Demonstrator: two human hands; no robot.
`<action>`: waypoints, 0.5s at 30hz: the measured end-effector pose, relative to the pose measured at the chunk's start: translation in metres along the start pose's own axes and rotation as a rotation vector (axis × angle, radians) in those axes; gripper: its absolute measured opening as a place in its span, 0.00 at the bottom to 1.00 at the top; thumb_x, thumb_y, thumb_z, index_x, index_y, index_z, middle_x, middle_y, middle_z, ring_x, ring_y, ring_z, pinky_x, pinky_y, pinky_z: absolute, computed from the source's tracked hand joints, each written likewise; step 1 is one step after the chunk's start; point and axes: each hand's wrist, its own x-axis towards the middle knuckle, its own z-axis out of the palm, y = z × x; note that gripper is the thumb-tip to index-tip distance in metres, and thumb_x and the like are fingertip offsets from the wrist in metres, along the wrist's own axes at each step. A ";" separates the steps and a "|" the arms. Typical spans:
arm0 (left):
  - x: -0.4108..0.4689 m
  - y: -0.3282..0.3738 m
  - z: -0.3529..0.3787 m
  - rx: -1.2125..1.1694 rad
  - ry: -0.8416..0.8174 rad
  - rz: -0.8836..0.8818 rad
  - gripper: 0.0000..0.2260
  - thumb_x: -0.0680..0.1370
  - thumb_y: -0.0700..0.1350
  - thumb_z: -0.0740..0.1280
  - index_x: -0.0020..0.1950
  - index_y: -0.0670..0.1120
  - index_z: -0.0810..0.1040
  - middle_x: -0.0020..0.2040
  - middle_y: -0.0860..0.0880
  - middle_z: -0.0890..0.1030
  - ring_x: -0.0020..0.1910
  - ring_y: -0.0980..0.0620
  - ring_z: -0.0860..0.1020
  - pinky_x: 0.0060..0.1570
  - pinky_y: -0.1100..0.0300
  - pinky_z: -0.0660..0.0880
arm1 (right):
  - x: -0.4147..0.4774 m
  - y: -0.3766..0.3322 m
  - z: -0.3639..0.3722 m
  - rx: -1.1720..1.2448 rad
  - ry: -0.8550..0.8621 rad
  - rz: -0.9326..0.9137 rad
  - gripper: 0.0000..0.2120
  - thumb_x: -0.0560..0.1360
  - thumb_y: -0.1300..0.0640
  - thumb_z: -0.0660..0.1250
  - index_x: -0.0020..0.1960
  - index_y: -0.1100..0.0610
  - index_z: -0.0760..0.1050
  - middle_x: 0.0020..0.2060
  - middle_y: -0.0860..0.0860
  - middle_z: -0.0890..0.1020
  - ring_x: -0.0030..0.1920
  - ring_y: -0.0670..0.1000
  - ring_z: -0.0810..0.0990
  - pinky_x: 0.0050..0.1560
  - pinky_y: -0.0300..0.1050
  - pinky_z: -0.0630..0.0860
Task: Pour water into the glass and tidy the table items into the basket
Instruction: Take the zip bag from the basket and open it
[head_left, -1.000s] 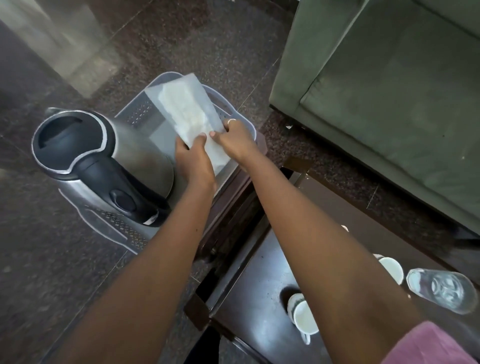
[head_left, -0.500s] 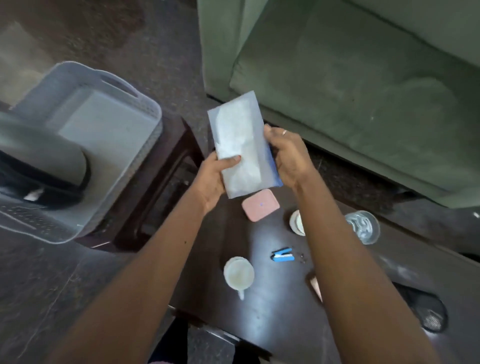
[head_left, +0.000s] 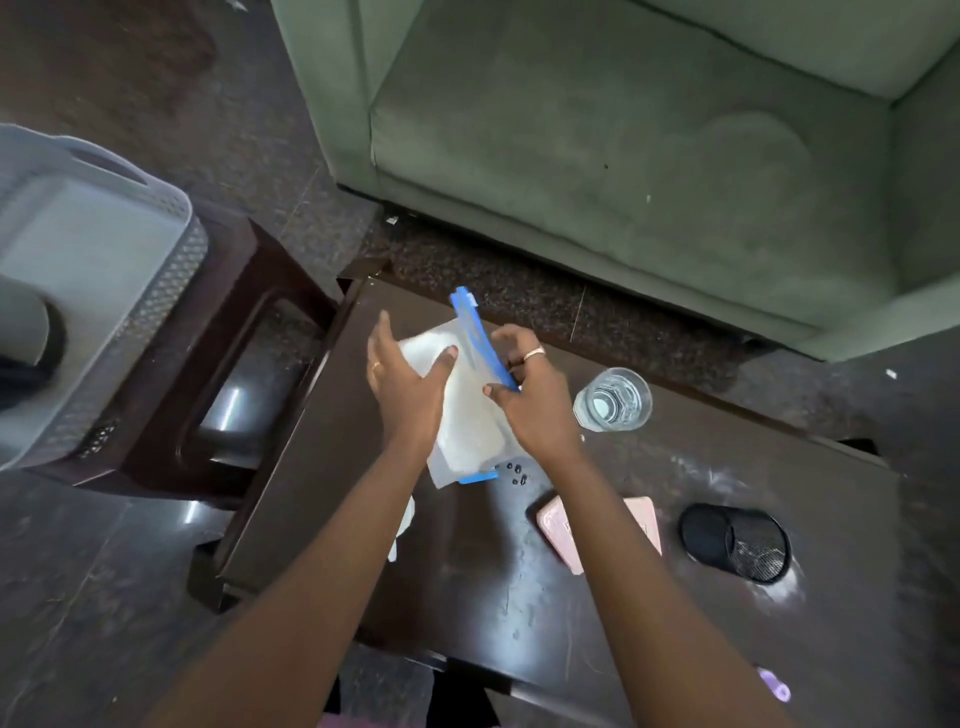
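Note:
I hold a clear plastic pouch with a blue zip edge over the dark table. My left hand grips its left side, thumb on top. My right hand pinches the blue edge. A glass with water in it stands upright on the table just right of my right hand. The grey basket sits on a side stool at the far left, with the kettle inside it, mostly cut off by the frame edge.
On the table lie pink items, a black mesh pen holder on its side, small black bits, a blue stapler and a white cup half hidden by my left forearm. A green sofa stands beyond.
Both hands carried the pouch from above the basket back over the table and lowered it. My view swung right, away from the basket. My right hand now pinches the blue edge.

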 end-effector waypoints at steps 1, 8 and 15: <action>-0.002 0.001 0.000 0.018 -0.003 0.105 0.32 0.75 0.46 0.68 0.74 0.52 0.56 0.75 0.49 0.59 0.74 0.49 0.55 0.72 0.52 0.55 | -0.004 0.001 -0.003 -0.006 -0.002 -0.006 0.27 0.68 0.68 0.69 0.60 0.46 0.68 0.41 0.44 0.76 0.43 0.47 0.74 0.48 0.40 0.71; 0.002 0.005 -0.014 -0.046 -0.132 0.296 0.12 0.77 0.42 0.65 0.57 0.55 0.76 0.56 0.54 0.78 0.62 0.56 0.73 0.73 0.42 0.48 | -0.019 0.005 -0.012 -0.096 -0.041 -0.122 0.18 0.68 0.68 0.69 0.52 0.50 0.74 0.45 0.44 0.77 0.44 0.44 0.74 0.44 0.33 0.66; -0.009 0.006 -0.032 -0.121 -0.114 0.334 0.05 0.73 0.49 0.64 0.46 0.51 0.77 0.46 0.50 0.80 0.53 0.49 0.77 0.73 0.50 0.53 | -0.025 -0.010 -0.008 -0.242 -0.032 -0.176 0.12 0.68 0.50 0.74 0.42 0.54 0.72 0.39 0.46 0.72 0.38 0.49 0.71 0.41 0.47 0.71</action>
